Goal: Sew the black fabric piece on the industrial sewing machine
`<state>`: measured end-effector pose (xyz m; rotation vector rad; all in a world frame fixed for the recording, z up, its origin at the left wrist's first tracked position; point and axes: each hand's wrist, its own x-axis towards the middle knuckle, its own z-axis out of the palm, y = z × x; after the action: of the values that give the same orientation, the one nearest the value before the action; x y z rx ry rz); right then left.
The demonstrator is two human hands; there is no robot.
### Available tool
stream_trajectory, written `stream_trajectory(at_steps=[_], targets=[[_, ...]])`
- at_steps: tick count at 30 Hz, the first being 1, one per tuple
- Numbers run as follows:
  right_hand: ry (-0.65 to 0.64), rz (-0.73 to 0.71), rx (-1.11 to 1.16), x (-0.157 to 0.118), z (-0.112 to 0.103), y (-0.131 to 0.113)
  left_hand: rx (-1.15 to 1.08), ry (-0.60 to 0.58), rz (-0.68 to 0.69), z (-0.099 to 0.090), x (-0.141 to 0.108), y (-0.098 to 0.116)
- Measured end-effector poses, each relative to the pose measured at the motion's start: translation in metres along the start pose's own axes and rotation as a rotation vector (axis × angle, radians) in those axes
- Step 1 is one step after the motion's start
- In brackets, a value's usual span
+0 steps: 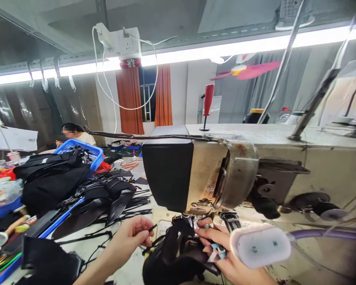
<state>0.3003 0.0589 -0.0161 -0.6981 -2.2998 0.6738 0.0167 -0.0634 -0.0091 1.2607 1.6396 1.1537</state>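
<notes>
Below the head of a sewing machine lies a bundle of black material, its upper edge by the needle area. My left hand is left of it, thumb and fingers pinching the end of a thin black strip. On the right, my right hand rests against the bundle near the needle, fingers bent around the material; small pale-blue and white pieces show at its fingers. A white lamp head covers part of the right hand and wrist.
Black pieces and straps spread over the table at left, beside a blue basket and a blue tray of tools. A red-handled screwdriver stands on the machine. A person sits in the left background.
</notes>
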Motion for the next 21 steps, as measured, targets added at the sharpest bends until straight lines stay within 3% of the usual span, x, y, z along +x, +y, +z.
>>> stream_trajectory(at_steps=[7,13,16,18,19,21], targets=[[-0.027,-0.002,0.014,0.000,0.001,-0.002,-0.160,-0.050,-0.062,0.016,-0.008,0.042],[-0.140,0.047,0.034,0.002,-0.002,-0.011,-0.189,-0.057,-0.081,0.018,-0.007,0.044],[-0.136,0.065,0.046,0.001,-0.001,-0.009,-0.178,-0.072,-0.069,0.017,-0.006,0.042],[-0.132,0.075,0.060,-0.001,0.000,-0.006,-0.117,-0.057,0.041,0.017,-0.007,0.041],[-0.134,0.077,0.067,-0.001,0.001,-0.004,-0.044,-0.025,0.176,0.018,-0.008,0.042],[-0.138,0.063,0.065,-0.002,0.002,-0.001,0.166,0.077,0.576,0.019,-0.010,0.042]])
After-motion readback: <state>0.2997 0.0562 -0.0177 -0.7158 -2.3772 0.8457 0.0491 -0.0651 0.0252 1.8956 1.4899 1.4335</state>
